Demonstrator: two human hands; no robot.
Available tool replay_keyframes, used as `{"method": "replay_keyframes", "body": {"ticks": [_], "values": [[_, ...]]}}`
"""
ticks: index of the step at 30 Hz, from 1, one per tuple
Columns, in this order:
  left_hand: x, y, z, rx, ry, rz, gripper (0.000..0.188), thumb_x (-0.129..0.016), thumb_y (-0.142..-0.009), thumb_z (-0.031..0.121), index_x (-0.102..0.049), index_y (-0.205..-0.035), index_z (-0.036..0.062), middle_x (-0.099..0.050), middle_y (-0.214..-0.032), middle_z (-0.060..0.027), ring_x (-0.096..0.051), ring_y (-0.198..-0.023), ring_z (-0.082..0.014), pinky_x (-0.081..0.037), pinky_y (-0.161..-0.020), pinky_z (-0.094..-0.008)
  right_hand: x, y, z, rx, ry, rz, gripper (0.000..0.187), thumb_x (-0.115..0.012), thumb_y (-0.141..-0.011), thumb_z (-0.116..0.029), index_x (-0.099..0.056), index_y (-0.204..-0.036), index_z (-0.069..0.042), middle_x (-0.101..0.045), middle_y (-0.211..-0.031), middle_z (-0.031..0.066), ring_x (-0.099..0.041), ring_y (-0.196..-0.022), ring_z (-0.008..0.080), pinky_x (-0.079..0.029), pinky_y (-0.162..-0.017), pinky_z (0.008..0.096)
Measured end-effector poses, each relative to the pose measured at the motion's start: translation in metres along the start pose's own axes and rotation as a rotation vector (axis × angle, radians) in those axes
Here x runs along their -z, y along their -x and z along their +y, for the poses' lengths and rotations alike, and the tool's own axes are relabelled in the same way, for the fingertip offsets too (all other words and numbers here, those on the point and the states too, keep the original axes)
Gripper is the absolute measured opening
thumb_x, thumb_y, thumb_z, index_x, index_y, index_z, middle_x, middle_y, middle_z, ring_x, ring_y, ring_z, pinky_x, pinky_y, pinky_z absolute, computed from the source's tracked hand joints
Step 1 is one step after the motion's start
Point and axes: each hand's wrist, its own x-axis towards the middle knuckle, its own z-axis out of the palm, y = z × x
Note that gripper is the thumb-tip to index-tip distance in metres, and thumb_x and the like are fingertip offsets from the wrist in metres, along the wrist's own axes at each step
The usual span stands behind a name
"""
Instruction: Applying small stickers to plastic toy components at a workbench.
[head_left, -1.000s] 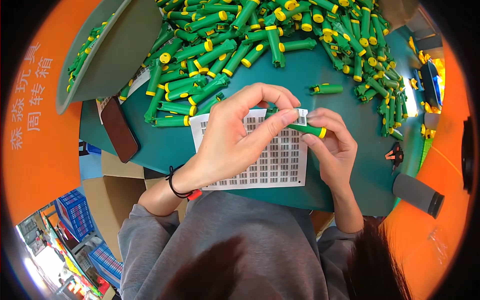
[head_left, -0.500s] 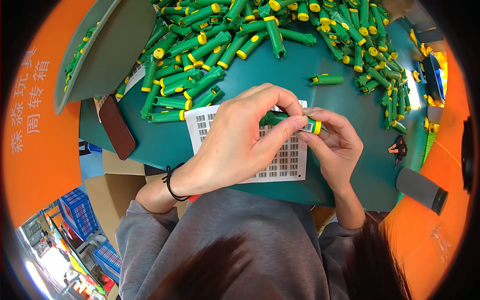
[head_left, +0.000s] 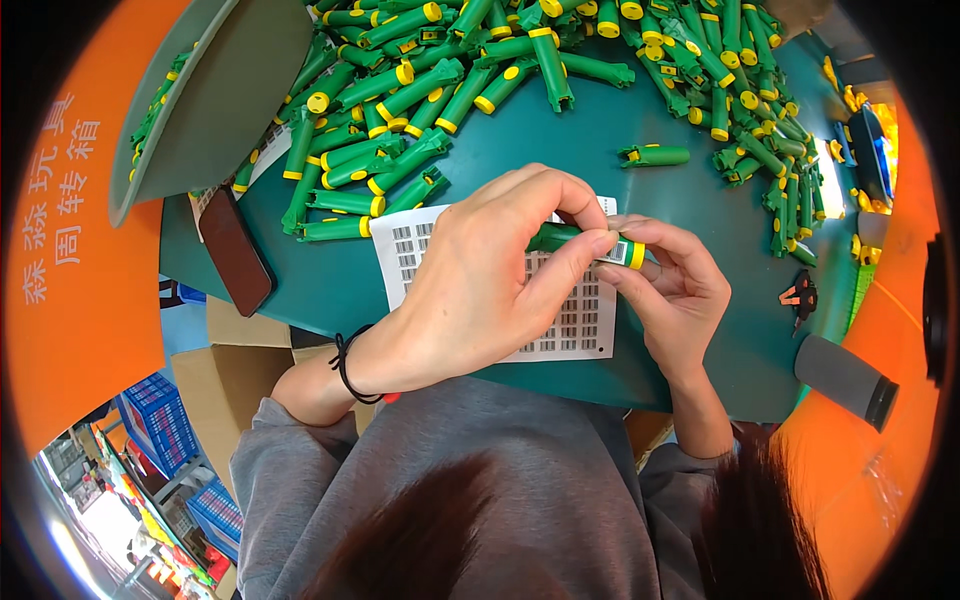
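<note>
Between my two hands is a green plastic tube with a yellow end cap (head_left: 637, 256). My left hand (head_left: 490, 265) grips its green body, thumb and fingers closed round it; part of the tube is hidden behind them. The fingertips of my right hand (head_left: 675, 285) pinch it near the yellow end. A small white barcode label (head_left: 617, 251) lies on the tube beside the cap, touched by my left thumb tip. Under the hands, a white sheet of barcode stickers (head_left: 585, 335) rests on the green table (head_left: 700, 345).
A heap of similar green tubes (head_left: 420, 95) covers the far side, with a single tube (head_left: 655, 156) apart from it. At left are a grey-green bin (head_left: 215, 110) and a dark phone-like slab (head_left: 236, 250). Black clippers (head_left: 798, 296) and a grey cylinder (head_left: 845, 382) lie right.
Both hands stay almost in place, still holding the tube. The whole view has shifted very slightly.
</note>
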Motion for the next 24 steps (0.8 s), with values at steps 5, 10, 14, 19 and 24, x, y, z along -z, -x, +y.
{"method": "replay_keyframes", "body": {"ticks": [5,10,14,19,24], "values": [[-0.003,-0.001,-0.001,-0.022,0.022,0.055,0.012,-0.070,-0.090,0.006,-0.065,-0.099,-0.0006,-0.069,-0.097,-0.0082,-0.065,-0.090,-0.0171,-0.051,-0.084,-0.0297,0.005,-0.003,0.000,0.074,0.097,-0.035,0.036,-0.071,-0.081,0.014,-0.062,-0.115,0.006,-0.060,-0.121,0.0153,-0.063,-0.113,0.0233,-0.058,-0.097,0.0374],[0.005,-0.005,-0.007,0.111,-0.052,-0.304,0.025,-0.062,-0.099,0.023,-0.069,-0.102,-0.0011,-0.067,-0.080,-0.0070,-0.062,-0.075,-0.0113,-0.049,-0.069,-0.0279,0.002,-0.001,-0.002,-0.049,0.057,0.016,0.038,-0.073,-0.077,0.016,-0.061,-0.112,0.008,-0.060,-0.118,0.0165,-0.062,-0.111,0.0236,-0.058,-0.093,0.0335],[0.011,-0.007,-0.014,0.391,0.248,-0.320,0.028,-0.059,-0.102,0.026,-0.073,-0.105,0.0017,-0.064,-0.072,-0.0018,-0.054,-0.063,-0.0060,-0.044,-0.056,-0.0273,0.003,-0.001,0.002,-0.029,0.069,-0.006,0.038,-0.074,-0.077,0.015,-0.061,-0.113,0.008,-0.061,-0.116,0.0152,-0.062,-0.111,0.0237,-0.057,-0.093,0.0345],[0.016,-0.004,-0.019,0.209,0.049,-0.151,0.028,-0.064,-0.099,0.027,-0.075,-0.096,0.0020,-0.064,-0.070,0.0022,-0.054,-0.064,-0.0045,-0.041,-0.055,-0.0245,-0.009,-0.005,0.001,-0.115,0.007,0.089,0.043,-0.074,-0.077,0.013,-0.063,-0.118,0.004,-0.062,-0.114,0.0113,-0.063,-0.104,0.0178,-0.053,-0.093,0.0324],[0.152,-0.026,0.006,-0.096,-0.847,0.703,0.023,-0.054,-0.097,0.016,-0.075,-0.101,0.0071,-0.074,-0.102,-0.0094,-0.068,-0.091,-0.0171,-0.051,-0.081,-0.0296,0.020,-0.018,0.002,-0.027,0.836,0.013,0.046,-0.080,-0.075,-0.003,-0.065,-0.119,-0.006,-0.055,-0.113,0.0075,-0.058,-0.091,0.0184,-0.047,-0.081,0.0280]]}}
